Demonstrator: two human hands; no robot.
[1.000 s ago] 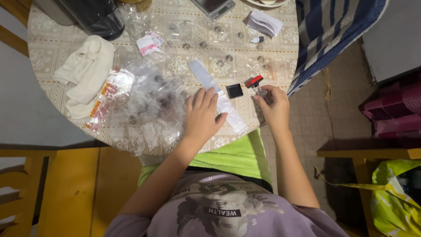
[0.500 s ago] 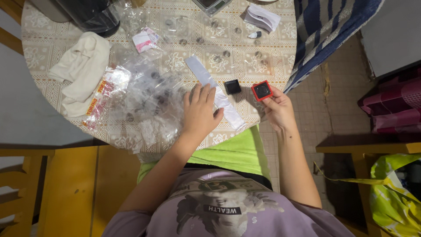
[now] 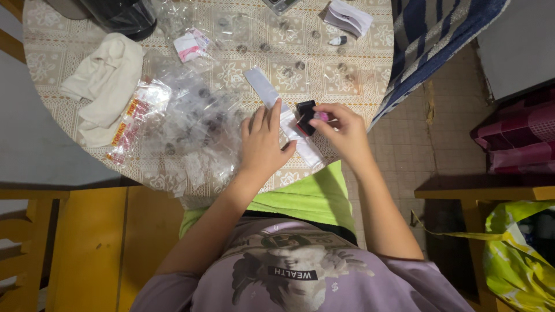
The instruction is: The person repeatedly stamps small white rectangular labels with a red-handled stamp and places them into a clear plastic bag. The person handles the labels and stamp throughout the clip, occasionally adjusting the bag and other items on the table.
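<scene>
My left hand [image 3: 263, 141] lies flat, fingers apart, on the round table's lace-patterned cloth [image 3: 300, 75], its fingertips on a long white strip [image 3: 280, 115]. To its left spreads a heap of clear plastic bags [image 3: 196, 121]. My right hand [image 3: 341, 130] pinches a small pink piece [image 3: 321, 117] between thumb and fingers. That piece sits just right of a small black square box [image 3: 305, 115], which rests on the white strip.
A cream cloth [image 3: 104, 81] lies at the table's left, a dark round pot [image 3: 124, 14] at the top left. A pink-and-white packet [image 3: 191, 45] and folded white paper [image 3: 347, 16] sit farther back. A striped blue fabric [image 3: 439, 40] hangs right. Yellow wooden furniture [image 3: 87, 242] stands below.
My right hand has moved left from the table's edge toward the black box. The red-rimmed piece it held is replaced in view by a small pink piece. My left hand stayed on the strip.
</scene>
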